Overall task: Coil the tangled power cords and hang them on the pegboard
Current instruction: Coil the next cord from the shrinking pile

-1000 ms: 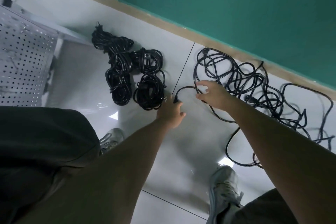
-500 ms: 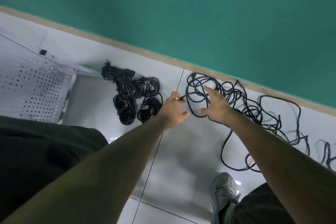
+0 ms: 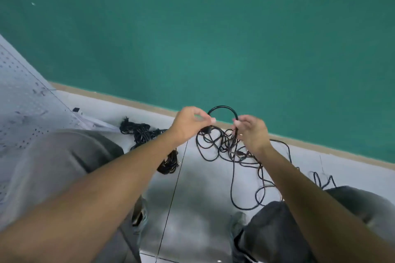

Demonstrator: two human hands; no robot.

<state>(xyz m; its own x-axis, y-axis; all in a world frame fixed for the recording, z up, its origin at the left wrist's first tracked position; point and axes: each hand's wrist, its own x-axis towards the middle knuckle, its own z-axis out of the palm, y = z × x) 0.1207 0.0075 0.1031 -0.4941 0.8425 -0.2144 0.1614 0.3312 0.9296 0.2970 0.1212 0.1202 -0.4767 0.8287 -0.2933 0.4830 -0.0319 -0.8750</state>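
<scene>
Cord arched between both hands, lifted over the floor [image 3: 198, 188].
Left hand [image 3: 189, 125] and right hand [image 3: 252, 132] pinching tangled cord [image 3: 223, 145]; coiled cords [image 3: 143, 134] lying left, pegboard [image 3: 23, 102] far left.

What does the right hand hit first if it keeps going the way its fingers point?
Probably the left hand: the right hand has its fingers toward it, with only the raised cord loop spanning the gap. Depth is unclear.
</scene>
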